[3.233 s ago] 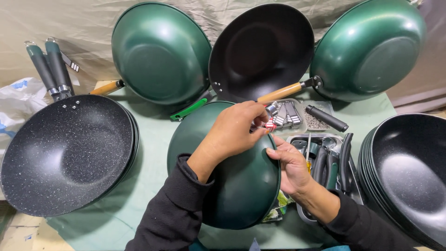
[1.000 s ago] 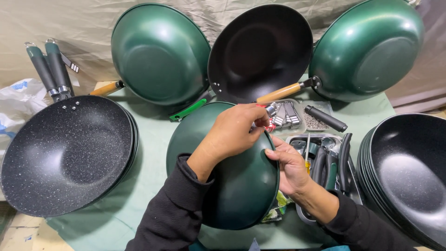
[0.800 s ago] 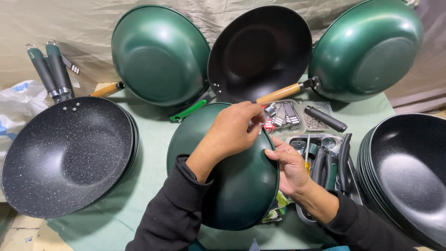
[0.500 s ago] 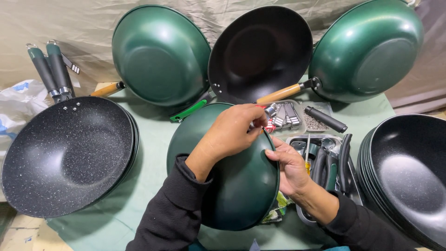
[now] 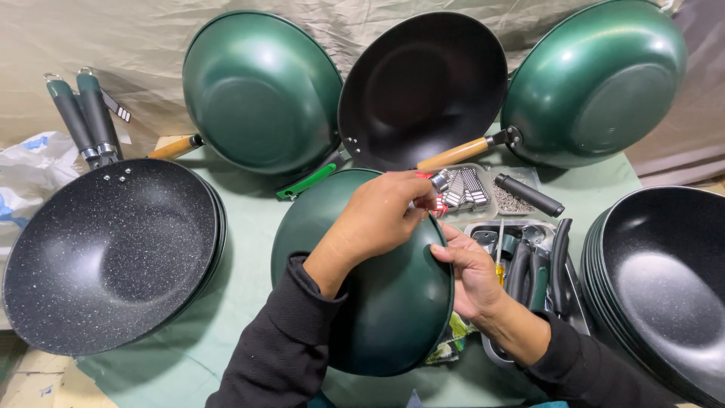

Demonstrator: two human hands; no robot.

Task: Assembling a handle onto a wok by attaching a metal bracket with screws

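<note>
Centre frame: green wok [image 5: 377, 302] tipped rim-up, bracing its edge for work.
Left hand [image 5: 377, 219]: clenched over rim, seemingly pinching a small metal fitting [image 5: 438, 181].
Right hand [image 5: 472, 272]: grasping the wok's right edge, steadying.
Right: tool tray [image 5: 529, 257] within reach.

The worktop [image 5: 249, 249] wears a pale green cloth. On it lie a stack of speckled black woks [image 5: 106, 253] at the left, another stack of black woks [image 5: 664, 291] at the right, and a tray of tools [image 5: 529, 261] beside a smaller tray of metal fittings [image 5: 483, 193]
</note>
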